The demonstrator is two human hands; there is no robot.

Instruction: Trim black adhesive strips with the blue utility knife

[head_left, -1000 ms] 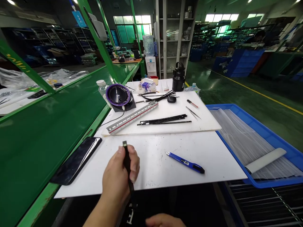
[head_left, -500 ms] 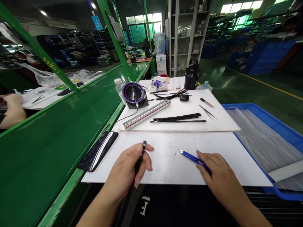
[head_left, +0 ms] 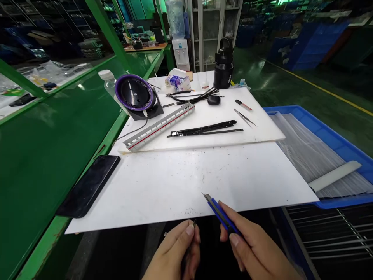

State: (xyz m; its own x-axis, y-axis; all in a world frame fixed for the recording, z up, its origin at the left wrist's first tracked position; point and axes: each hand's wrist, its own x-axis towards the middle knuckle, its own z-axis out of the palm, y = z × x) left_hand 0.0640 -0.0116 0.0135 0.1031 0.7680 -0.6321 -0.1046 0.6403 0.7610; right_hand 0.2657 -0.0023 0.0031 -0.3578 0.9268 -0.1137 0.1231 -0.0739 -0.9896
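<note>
Big change from half a second back: the blue utility knife [head_left: 221, 213] isn't lying on the white board [head_left: 180, 182] anymore. The right hand [head_left: 256, 249] has picked it up and now grips it between thumb and fingers at the bottom center of the frame, blade tip pointing up and left, just over the board's near edge. Before, that hand was only reaching onto the knife where it lay.

The left hand [head_left: 177, 252] has come off the board too. It's now down at the bottom edge of the frame, below the board, pinched shut around the thin black strip [head_left: 190, 237], with only the strip's small tip poking out above the fingertips. The two hands sit close together, knife tip and strip tip near each other but not touching.

The view has also tilted down and moved a bit closer. The black phone [head_left: 89, 186] lies at lower left beside the board, half on the green bench [head_left: 43, 155] rail. Further up, the gray ruler-like bar [head_left: 159, 126], the long black strips [head_left: 204, 129] and the purple-rimmed disc [head_left: 134, 93] sit where they were. The blue bin [head_left: 344, 149] is at right.
</note>
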